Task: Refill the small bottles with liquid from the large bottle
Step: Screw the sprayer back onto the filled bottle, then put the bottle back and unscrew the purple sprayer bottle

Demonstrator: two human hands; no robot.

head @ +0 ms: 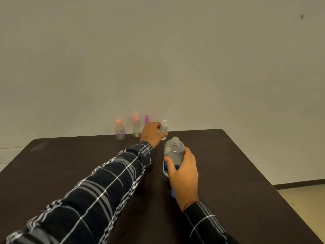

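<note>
The large clear bottle (173, 153) with a blue label stands uncapped on the dark table (246, 173), and my right hand (184, 173) is wrapped around its lower half. My left hand (152, 133) reaches to the far edge and grips a small white-capped spray bottle (163, 127). To its left stand three more small bottles: one with a purple cap (146, 119), mostly hidden behind my left hand, and two with pink caps (136, 126) (120, 130). A blue cap (172, 193) lies on the table, partly hidden behind my right wrist.
The small bottles stand in a row along the table's far edge, close to a plain wall (158, 59). The table's right edge drops to a pale floor (302, 205).
</note>
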